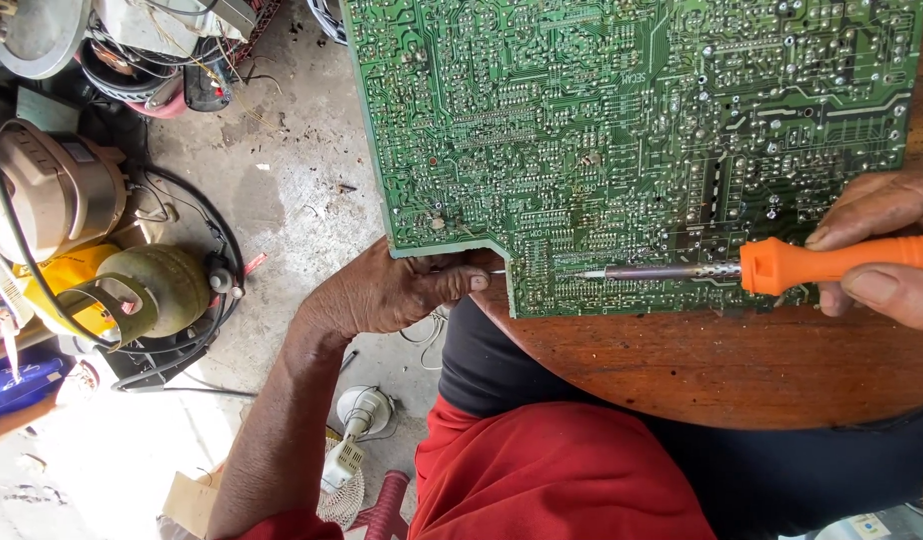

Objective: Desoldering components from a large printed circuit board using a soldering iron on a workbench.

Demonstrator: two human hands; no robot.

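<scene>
A large green circuit board (622,130) lies solder side up on a round wooden table (722,370). My right hand (882,250) grips the orange handle of a soldering iron (782,266), whose metal tip points left and rests on the board near its front edge. My left hand (392,292) pinches the board's notched front-left corner, fingers closed; a thin strand, possibly solder wire, sticks out from the fingertips toward the iron tip.
On the concrete floor (302,200) at left lie old appliances: a beige motor housing (62,190), an olive and yellow part (152,290), black cables (222,250). A small white fan part (357,425) lies below. My lap in red cloth (552,480) sits under the table edge.
</scene>
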